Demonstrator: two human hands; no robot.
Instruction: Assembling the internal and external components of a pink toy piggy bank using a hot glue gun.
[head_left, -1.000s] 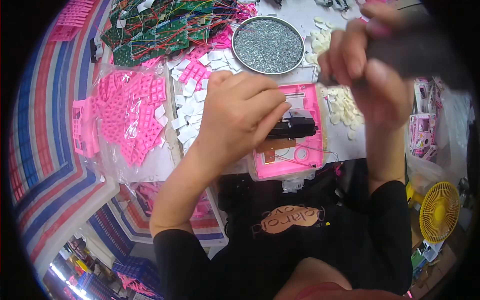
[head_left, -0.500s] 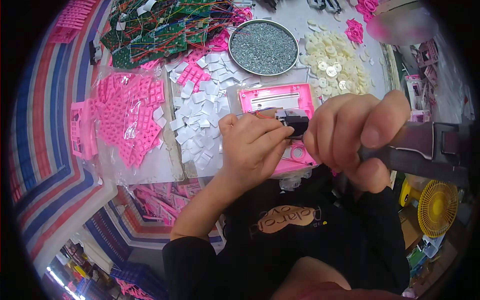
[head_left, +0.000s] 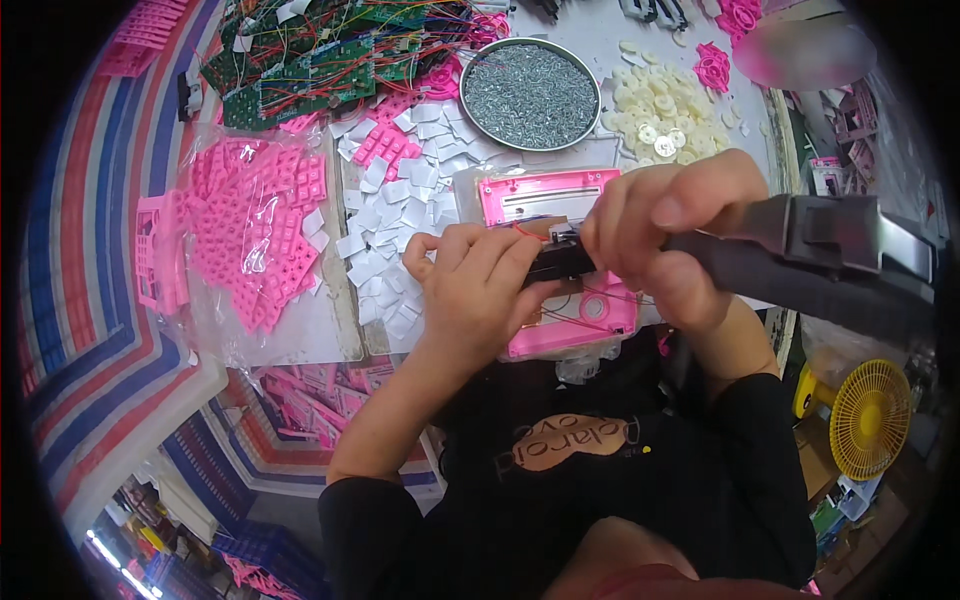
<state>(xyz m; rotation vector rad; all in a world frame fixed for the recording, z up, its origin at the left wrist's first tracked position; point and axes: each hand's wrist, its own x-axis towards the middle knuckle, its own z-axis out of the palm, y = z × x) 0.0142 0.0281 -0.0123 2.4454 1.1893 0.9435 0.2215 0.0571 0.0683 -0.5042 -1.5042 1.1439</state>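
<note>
My left hand (head_left: 470,290) is closed on a small black mechanism (head_left: 562,262), its fingertips along the left end. Beneath it lies a pink plastic housing (head_left: 540,342) on a plastic bag, with thin wires and a round ring inside. My right hand (head_left: 680,235) wraps round a thick black power screwdriver (head_left: 790,255) with a silver lever. The tool's body slants off to the right. Its tip, hidden by my fingers, points toward the mechanism.
A round pan (head_left: 463,95) of small metal screws stands beyond the housing. Cream discs (head_left: 660,105) lie right of it, white paper squares (head_left: 385,235) left. Farther left are bagged pink keypads (head_left: 250,220) and wired green circuit boards (head_left: 310,85). A yellow fan (head_left: 868,420) stands lower right.
My right hand and the screwdriver have shifted left and slightly up. My left hand has moved a little left, and more of the black mechanism shows.
</note>
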